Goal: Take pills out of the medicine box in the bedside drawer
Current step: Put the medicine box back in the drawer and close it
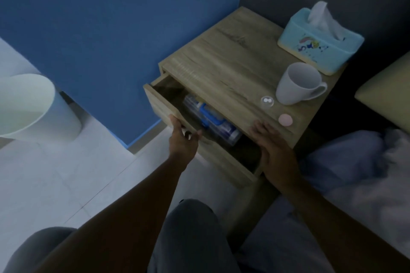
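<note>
1. Two bare forearms reach forward over the person's knees (188, 228); a bed's rumpled bedding (355, 173) lies to the right.
2. Left hand (183, 137) grips the front panel of the open drawer (159, 104), fingers curled over its top edge and thumb towards the inside; the wrist is straight, the arm stretched well forward.
3. Right hand (271, 146) rests flat at the near edge of the bedside table (221, 55), fingers loosely spread, holding nothing.
4. Between the hands, inside the drawer, lies the medicine box (213, 122), clear with a blue handle; its long axis runs along the drawer's width, from far-left to near-right; part of it is hidden under the tabletop.
5. The box's near-right end sits just beside the left thumb, and the free right hand is near too; I judge the right hand better placed to dip in and lift it.
6. Farther on the tabletop: a pink round lid (285, 120), a small clear dish (267, 101) with two white pills, a mug (299, 84), a tissue box (319, 44); a pale bin (33, 111) stands far left.
</note>
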Demonstrator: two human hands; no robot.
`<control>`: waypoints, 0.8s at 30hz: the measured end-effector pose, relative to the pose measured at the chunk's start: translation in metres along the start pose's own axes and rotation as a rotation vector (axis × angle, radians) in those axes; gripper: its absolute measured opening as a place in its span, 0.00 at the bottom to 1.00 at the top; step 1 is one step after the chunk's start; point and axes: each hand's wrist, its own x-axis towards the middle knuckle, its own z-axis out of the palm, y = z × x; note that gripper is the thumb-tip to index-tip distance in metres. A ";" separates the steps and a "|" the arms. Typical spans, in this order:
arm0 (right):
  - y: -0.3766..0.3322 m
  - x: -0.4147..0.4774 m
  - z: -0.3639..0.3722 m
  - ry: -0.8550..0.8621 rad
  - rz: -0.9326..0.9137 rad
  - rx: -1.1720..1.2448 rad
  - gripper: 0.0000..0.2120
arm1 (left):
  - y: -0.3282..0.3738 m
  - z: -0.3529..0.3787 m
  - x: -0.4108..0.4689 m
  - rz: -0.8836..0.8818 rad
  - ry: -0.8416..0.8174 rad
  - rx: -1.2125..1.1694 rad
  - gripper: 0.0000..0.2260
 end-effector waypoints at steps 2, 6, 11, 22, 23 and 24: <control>0.002 0.001 0.002 0.030 -0.022 0.009 0.24 | 0.007 0.011 0.009 -0.006 -0.013 -0.011 0.41; 0.009 0.000 0.008 0.060 -0.036 0.030 0.23 | 0.018 0.030 0.024 -0.016 -0.017 -0.007 0.42; 0.007 0.000 0.009 0.074 -0.022 0.018 0.21 | 0.030 0.050 0.034 -0.031 -0.009 0.009 0.42; 0.003 -0.001 0.008 0.081 -0.001 0.003 0.20 | 0.037 0.062 0.040 -0.020 0.003 0.090 0.42; 0.002 -0.001 0.008 0.088 0.000 0.002 0.20 | 0.037 0.061 0.041 -0.025 -0.009 0.099 0.42; 0.002 -0.001 0.008 0.091 0.002 0.011 0.20 | 0.038 0.059 0.041 -0.034 -0.023 0.117 0.42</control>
